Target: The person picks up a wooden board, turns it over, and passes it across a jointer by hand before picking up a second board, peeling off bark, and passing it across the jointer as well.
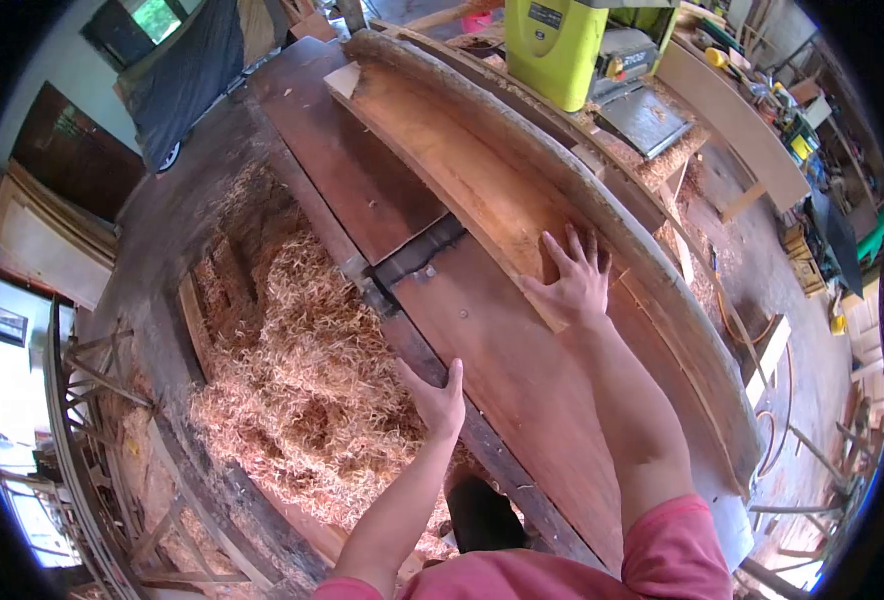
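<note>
A light-brown wooden board [452, 160] lies lengthwise on the reddish-brown metal bed [502, 330] of a jointer. My right hand [574, 280] rests on the board's near end, palm down with its fingers spread. My left hand [438, 402] is at the bed's left edge, thumb and fingers apart and nothing in it. Just ahead of that hand, a dark gap [417, 250] crosses the bed where its two halves meet. Along the board's right side runs a long, rough-edged wooden piece [522, 125].
Curly wood shavings [302, 370] are heaped on the floor to the left of the bed. A lime-green planer [552, 50] stands at the back right among more shavings. Wooden frames [112, 370] stand at far left, and cluttered shelves [812, 130] line the right.
</note>
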`<action>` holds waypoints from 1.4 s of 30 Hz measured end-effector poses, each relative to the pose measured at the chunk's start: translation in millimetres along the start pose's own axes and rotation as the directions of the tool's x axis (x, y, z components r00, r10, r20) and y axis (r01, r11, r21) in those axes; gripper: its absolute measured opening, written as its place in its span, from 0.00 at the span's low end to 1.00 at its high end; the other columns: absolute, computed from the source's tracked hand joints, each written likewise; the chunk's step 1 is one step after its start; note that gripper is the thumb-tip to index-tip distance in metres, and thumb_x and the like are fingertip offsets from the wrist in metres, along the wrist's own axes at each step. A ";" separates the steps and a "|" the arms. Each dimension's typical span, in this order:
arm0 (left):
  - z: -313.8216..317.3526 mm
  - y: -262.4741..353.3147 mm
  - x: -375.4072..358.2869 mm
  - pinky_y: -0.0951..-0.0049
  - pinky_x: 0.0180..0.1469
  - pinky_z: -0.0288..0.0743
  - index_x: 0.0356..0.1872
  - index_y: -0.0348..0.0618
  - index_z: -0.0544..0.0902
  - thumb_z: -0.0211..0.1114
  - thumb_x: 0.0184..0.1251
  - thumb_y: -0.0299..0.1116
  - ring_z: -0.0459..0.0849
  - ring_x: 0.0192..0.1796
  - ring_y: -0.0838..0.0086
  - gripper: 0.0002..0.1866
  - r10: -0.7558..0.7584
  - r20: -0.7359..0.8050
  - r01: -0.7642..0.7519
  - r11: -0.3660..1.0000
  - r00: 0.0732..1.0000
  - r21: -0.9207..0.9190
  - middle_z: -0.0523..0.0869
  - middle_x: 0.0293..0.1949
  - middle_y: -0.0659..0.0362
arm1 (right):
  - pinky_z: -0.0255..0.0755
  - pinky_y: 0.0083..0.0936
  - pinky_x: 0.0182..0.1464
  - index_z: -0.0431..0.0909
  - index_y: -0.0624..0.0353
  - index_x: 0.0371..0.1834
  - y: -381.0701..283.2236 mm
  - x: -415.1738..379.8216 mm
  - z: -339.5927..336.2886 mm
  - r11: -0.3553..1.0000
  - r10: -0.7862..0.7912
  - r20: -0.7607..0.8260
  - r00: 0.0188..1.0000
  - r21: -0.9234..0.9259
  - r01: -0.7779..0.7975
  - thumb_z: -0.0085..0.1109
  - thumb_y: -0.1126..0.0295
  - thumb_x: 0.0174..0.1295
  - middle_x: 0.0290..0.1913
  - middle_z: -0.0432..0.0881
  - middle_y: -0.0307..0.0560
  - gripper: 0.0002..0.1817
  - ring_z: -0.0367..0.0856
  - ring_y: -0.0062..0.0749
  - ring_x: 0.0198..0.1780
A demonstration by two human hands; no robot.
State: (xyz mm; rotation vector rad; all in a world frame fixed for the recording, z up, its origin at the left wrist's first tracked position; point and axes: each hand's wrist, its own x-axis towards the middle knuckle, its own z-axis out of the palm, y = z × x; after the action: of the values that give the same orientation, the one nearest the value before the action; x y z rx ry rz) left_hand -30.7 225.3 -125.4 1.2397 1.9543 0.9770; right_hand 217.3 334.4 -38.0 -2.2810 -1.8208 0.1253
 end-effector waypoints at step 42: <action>0.5 -0.6 -1.6 0.53 0.83 0.52 0.82 0.27 0.40 0.73 0.68 0.53 0.55 0.82 0.42 0.60 -0.065 0.024 0.067 0.995 0.998 -0.071 0.50 0.81 0.30 | 0.37 0.64 0.82 0.68 0.28 0.79 -37.2 70.2 36.2 0.999 -0.038 -0.059 0.998 -0.022 0.037 0.61 0.27 0.54 0.84 0.59 0.47 0.47 0.45 0.55 0.86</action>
State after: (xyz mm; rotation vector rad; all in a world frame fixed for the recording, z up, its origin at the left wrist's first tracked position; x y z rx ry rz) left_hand -30.0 223.8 -126.0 1.1340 1.9144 0.9877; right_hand 190.7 414.5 -59.9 -2.2380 -1.8424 0.0318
